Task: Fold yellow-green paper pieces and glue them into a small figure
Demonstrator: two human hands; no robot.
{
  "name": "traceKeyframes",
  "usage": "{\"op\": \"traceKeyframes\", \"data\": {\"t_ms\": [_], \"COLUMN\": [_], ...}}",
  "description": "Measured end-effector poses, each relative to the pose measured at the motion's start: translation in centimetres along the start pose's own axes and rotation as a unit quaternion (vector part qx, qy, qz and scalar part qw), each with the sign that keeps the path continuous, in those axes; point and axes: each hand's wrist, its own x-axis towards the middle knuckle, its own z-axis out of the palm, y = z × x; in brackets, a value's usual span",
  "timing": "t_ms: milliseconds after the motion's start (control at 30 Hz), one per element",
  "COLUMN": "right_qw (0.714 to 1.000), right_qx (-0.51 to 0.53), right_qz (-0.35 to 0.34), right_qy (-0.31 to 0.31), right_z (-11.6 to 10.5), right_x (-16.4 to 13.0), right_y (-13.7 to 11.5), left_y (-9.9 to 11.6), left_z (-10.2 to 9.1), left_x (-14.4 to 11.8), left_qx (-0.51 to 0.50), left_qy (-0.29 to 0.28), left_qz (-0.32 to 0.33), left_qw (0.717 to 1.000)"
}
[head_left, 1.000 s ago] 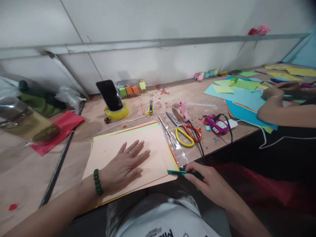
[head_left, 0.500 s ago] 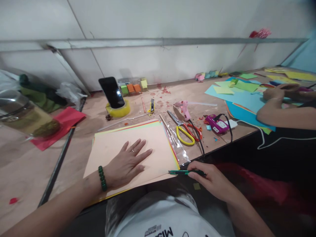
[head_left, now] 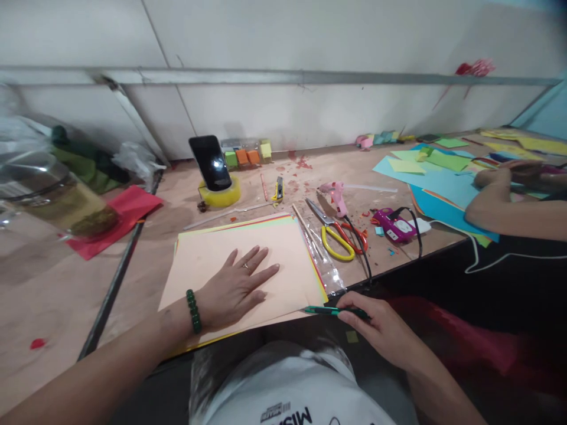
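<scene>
My left hand (head_left: 237, 289) lies flat with spread fingers on a stack of paper sheets (head_left: 208, 254), whose top sheet is pale peach. Red, yellow and other coloured edges show beneath it. A green bead bracelet circles that wrist. My right hand (head_left: 376, 324) grips a green utility knife (head_left: 328, 310) at the stack's near right corner. The knife's tip points left and rests at the near edge of the top sheet, where a thin line runs along the paper. Beside the stack lie a clear plastic sleeve (head_left: 325, 262) and scissors (head_left: 339, 236) with yellow and red handles.
A phone (head_left: 210, 162) leans on a yellow tape roll (head_left: 225, 193) behind the stack. Right of it are a small yellow cutter (head_left: 278, 189), a pink glue gun (head_left: 337, 199) and a purple power adapter (head_left: 394, 224). A glass jar (head_left: 66, 200) stands left. Another person's arm (head_left: 514, 209) reaches over coloured papers.
The view has shifted slightly, so the table things sit a little further right. My left hand stays flat on the paper, and my right hand still holds the knife at the near corner.
</scene>
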Motion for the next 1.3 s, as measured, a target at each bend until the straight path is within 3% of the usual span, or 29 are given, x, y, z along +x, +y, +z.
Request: {"op": "traceKeyframes", "data": {"t_ms": [600,767,1100,1300], "right_qw": [0.999,0.999,0.998,0.998], "right_qx": [0.008,0.013,0.003,-0.003], "right_qz": [-0.033,-0.035,-0.007,-0.007], "right_qy": [0.024,-0.001,0.065,0.065], "right_z": [1.5,1.8,1.5,1.6], "right_x": [0.3,0.3,0.5,0.4], "right_y": [-0.4,-0.5,-0.4,-0.6], "left_y": [-0.1,-0.1,0.4,-1.1], "left_z": [0.3,0.2,0.1,-0.9], "left_x": [0.0,-0.1,1.2,-0.1], "left_qx": [-0.005,-0.002,0.021,0.027], "left_qy": [0.020,0.020,0.039,0.020], "left_qz": [0.006,0.007,-0.041,-0.028], "left_qw": [1.000,1.000,0.998,0.999]}}
